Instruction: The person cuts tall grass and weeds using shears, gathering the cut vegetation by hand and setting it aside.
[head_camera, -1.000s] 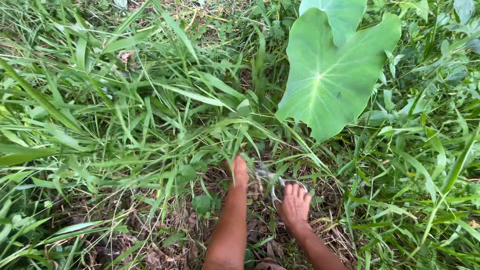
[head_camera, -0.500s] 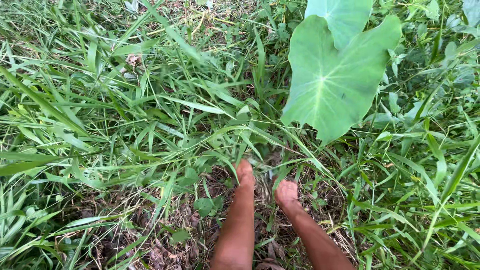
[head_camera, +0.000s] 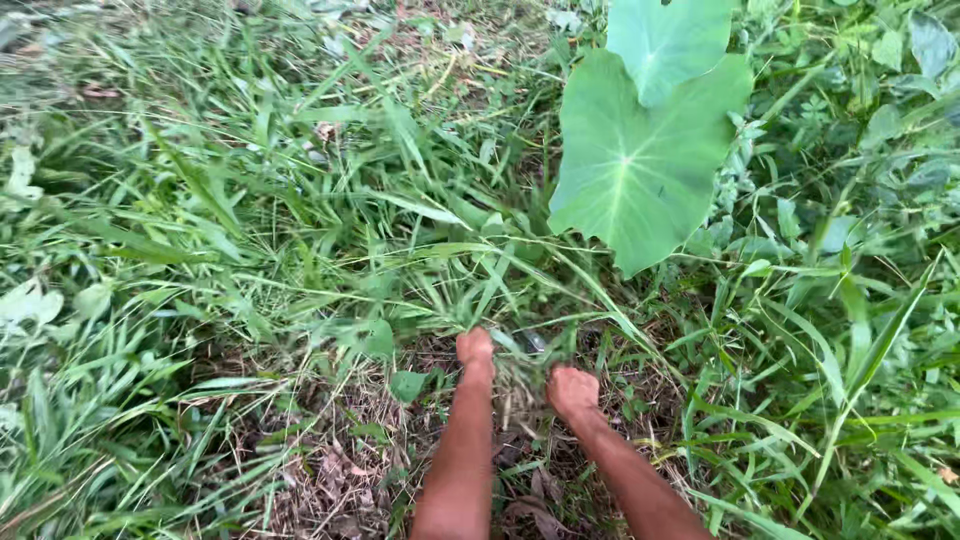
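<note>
— Fingers of left hand (head_camera: 474, 348) and right hand (head_camera: 572, 391) were curled into long green grass blades (head_camera: 500, 290)?

— Yes; right hand had closed since earlier, below the broad heart-shaped green leaf (head_camera: 640, 170).

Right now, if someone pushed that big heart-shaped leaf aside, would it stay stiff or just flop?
The big heart-shaped leaf would probably bend and swing back: it is broad and thin, hanging tip-down. It looks light for its size, and may tear easily along its pale veins. The left hand and right hand are closed in grass, not touching it.
</note>
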